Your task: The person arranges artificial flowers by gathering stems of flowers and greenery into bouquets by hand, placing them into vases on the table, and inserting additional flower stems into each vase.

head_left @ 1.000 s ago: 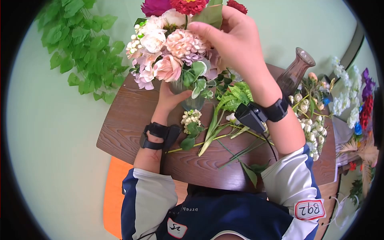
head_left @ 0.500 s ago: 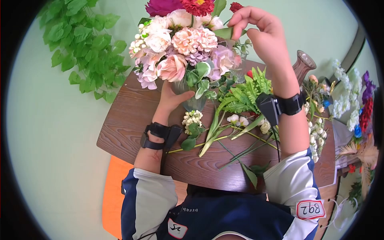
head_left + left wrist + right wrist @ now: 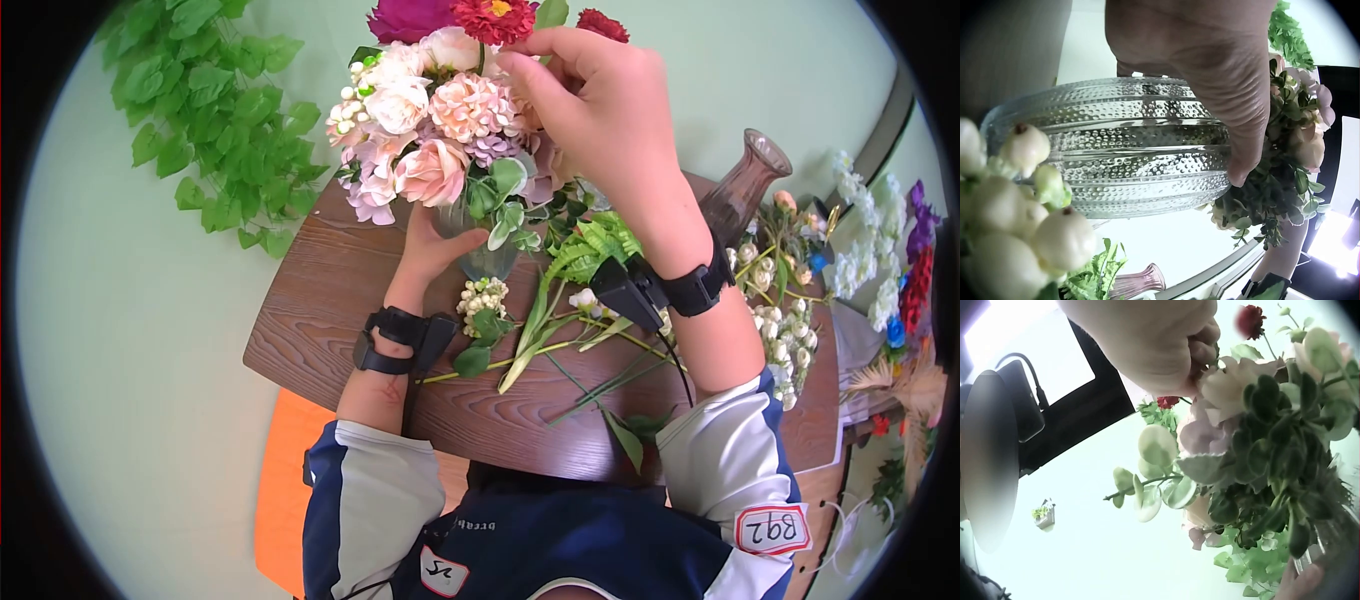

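Note:
My left hand (image 3: 430, 250) grips a clear ribbed glass vase (image 3: 1147, 147), its thumb lying along the glass just under the blooms. The vase carries a full bouquet of artificial flowers: a peach rose (image 3: 432, 172), a peach hydrangea (image 3: 470, 105), white blooms and variegated leaves. My right hand (image 3: 615, 105) is at the bouquet's upper right, fingers curled and thumb and forefinger close together beside a red flower (image 3: 495, 20). In the right wrist view its fingertips are right at a pale bloom (image 3: 1232, 387); I cannot tell whether they pinch anything.
On the wooden table (image 3: 330, 330) lie a white berry sprig (image 3: 483, 300), green fern leaves (image 3: 595, 250) and loose stems. A brownish glass vase (image 3: 740, 185) stands at the right, beside small white flowers (image 3: 785, 335). A leafy green vine (image 3: 215, 120) hangs at the left.
My right hand drew back rightward from the bouquet, touching a green leaf, then moved left again to the blooms by the red flower. The left hand has kept its hold on the vase.

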Demonstrator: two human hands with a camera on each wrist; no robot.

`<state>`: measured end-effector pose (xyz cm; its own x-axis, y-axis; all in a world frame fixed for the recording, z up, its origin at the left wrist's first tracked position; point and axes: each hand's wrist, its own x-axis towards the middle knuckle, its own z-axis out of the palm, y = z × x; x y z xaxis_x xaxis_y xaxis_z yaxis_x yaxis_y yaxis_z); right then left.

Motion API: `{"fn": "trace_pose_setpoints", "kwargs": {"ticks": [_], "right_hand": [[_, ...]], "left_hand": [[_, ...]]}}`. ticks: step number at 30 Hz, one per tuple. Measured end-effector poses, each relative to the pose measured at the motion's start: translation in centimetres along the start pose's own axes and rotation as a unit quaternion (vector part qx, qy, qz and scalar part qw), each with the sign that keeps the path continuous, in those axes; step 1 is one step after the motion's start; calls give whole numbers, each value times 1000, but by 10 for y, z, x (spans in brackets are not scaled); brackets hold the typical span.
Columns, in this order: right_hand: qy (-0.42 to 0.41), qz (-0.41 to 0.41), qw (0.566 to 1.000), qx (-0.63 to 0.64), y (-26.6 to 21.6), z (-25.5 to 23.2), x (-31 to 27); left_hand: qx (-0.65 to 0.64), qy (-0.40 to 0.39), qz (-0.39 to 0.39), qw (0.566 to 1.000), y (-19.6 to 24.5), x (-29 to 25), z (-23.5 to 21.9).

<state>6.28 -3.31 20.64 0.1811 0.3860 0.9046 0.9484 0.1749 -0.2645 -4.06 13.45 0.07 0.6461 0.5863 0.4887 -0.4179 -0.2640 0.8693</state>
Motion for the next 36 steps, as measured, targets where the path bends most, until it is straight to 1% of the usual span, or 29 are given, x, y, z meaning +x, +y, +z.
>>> {"fn": "trace_pose_setpoints", "kwargs": {"ticks": [4,6,7,9,10,12,13,15,16,18,19,21,25,27,28,29,31,32,35,36], "right_hand": [[-33,9,999,12,-5,1,5],[-97,115,979,136,-24,-12,17],[-98,114,979,137,-22,-8,17],[-45,121,979,155,-13,5,16],[-46,120,979,156,-10,7,15],[-43,55,988,137,-5,8,13],[-43,55,988,136,-3,8,14],[-76,117,979,148,-1,7,13],[-75,117,979,148,4,10,11],[-57,171,941,288,16,18,5],[-58,171,941,288,23,16,4],[-103,183,952,223,32,10,3],[-124,159,956,212,32,11,-2],[-124,89,975,161,28,11,-3],[-125,80,977,153,28,11,-2],[-124,81,977,153,27,10,-2],[-151,117,973,129,21,7,1],[-149,118,973,129,21,7,3],[-159,119,971,134,22,6,8],[-187,134,960,161,19,2,10]], "left_hand": [[12,0,-2,1000,-1,-1,-2],[23,2,-34,999,-3,-2,-4],[23,4,-34,999,-3,-2,-4],[16,5,-12,1000,-3,-1,-1],[16,6,-12,1000,-2,-1,-1],[39,6,-9,999,-1,-1,-1],[39,6,-10,999,-2,-1,-1],[26,9,0,1000,-3,-2,-1],[26,8,0,1000,-3,-2,-1],[22,5,-3,1000,-2,-1,-1],[22,6,-3,1000,-2,-1,-1],[29,0,-1,1000,0,0,-1],[11,10,-20,1000,7,-3,4],[26,3,-14,1000,3,-2,0],[19,0,-30,999,-1,-1,-2],[19,0,-30,999,-2,-1,-3],[-4,4,-45,999,-5,-1,-4],[-4,2,-45,999,-7,0,-5],[25,4,-39,999,-13,1,-8],[40,5,-46,998,-15,1,-10]]}}
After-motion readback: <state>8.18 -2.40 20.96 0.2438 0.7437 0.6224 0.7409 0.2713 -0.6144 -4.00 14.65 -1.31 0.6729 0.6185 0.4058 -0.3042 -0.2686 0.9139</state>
